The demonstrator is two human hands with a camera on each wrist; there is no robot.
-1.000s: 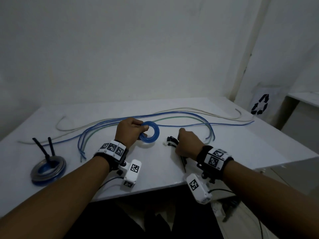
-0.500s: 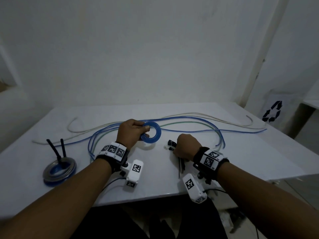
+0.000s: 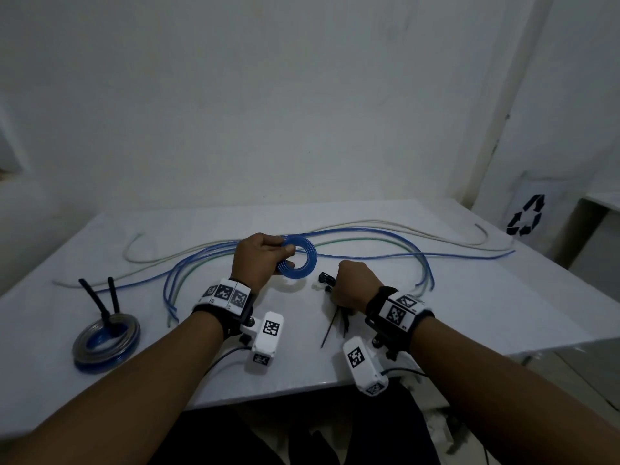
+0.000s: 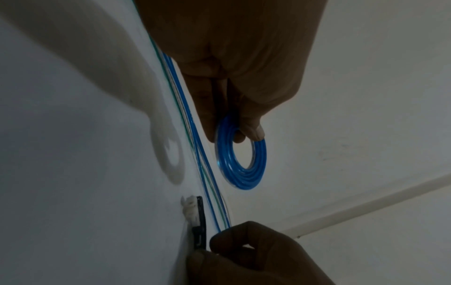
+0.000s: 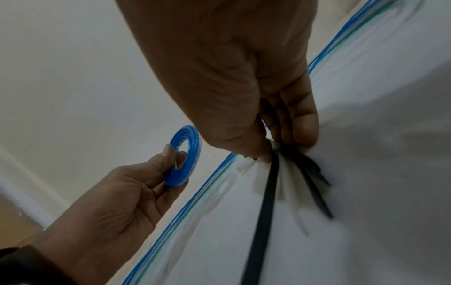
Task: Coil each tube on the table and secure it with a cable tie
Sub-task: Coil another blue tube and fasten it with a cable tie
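Meanwhile the left hand [image 3: 260, 255] keeps pinching the blue coil [image 3: 298, 260] off the table, while the right hand [image 3: 354, 286], just beside it, has closed round a black cable tie [image 5: 264, 202], so tying should follow.

Left hand [image 4: 234, 63] reaches in from the top, thumb and fingers pinching the upper edge of a blue tube coil [image 4: 241, 154]; coil hangs free of the white table [image 4: 73, 173], casting a ring shadow on it. Loose blue tubes [image 4: 195, 154], with a green one among them, run along the table just beside the coil. Lower down, right hand [image 4: 253, 256] has fingers curled at a bunch of black cable ties [image 4: 198, 223], a few white ones alongside
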